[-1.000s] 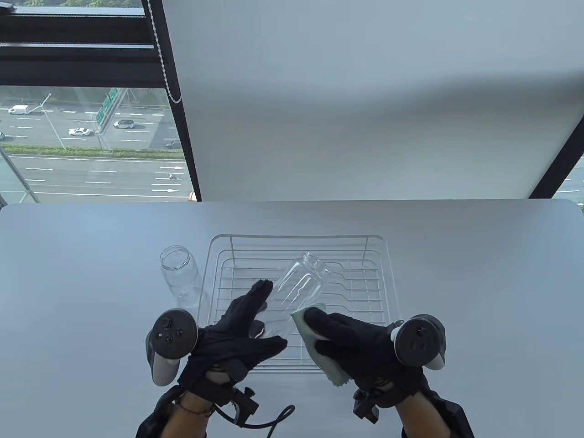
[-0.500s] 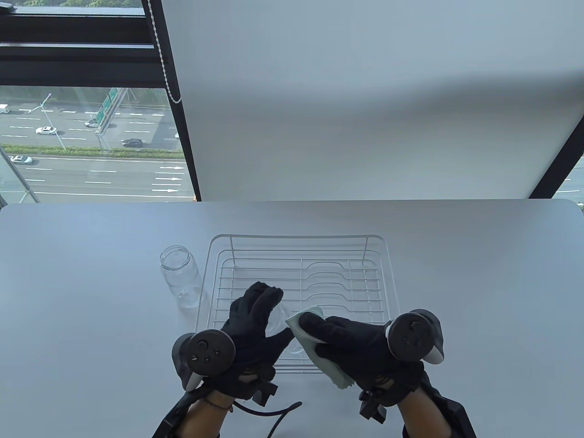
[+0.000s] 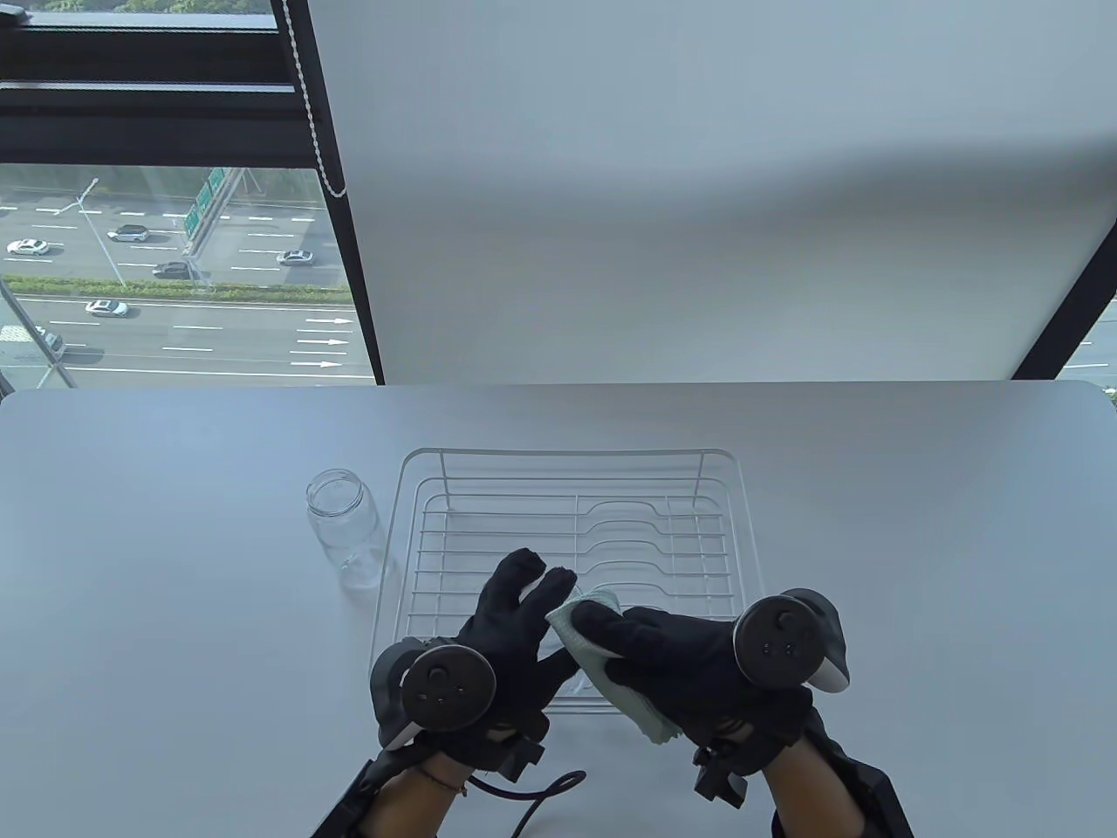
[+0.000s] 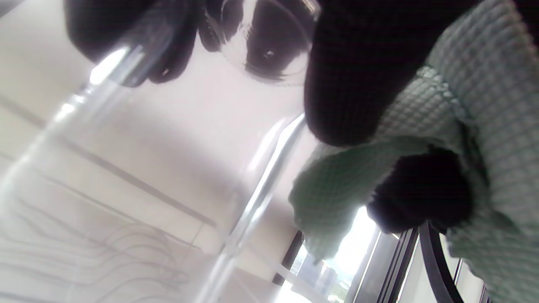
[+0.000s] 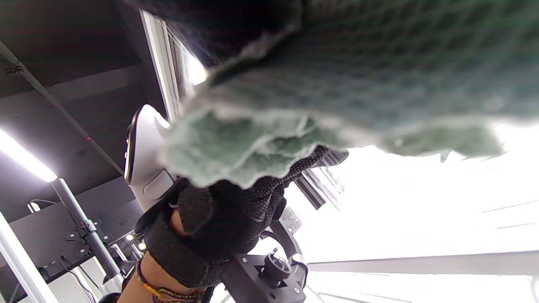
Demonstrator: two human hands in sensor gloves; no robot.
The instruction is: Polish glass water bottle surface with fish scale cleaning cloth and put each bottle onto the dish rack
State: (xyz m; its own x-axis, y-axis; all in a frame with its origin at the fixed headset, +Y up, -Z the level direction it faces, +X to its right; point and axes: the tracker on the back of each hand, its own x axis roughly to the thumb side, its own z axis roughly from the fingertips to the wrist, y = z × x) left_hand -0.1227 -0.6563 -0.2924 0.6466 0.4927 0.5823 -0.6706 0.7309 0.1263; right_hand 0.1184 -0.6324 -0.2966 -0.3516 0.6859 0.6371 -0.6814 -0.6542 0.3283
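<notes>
The left hand grips a glass bottle, fingers curled round it, over the near edge of the dish rack. The right hand pinches the fish scale cleaning cloth and presses it against that bottle at its 3 o'clock side. A second glass bottle stands upright on the surface, just beside the rack at its 9 o'clock side.
</notes>
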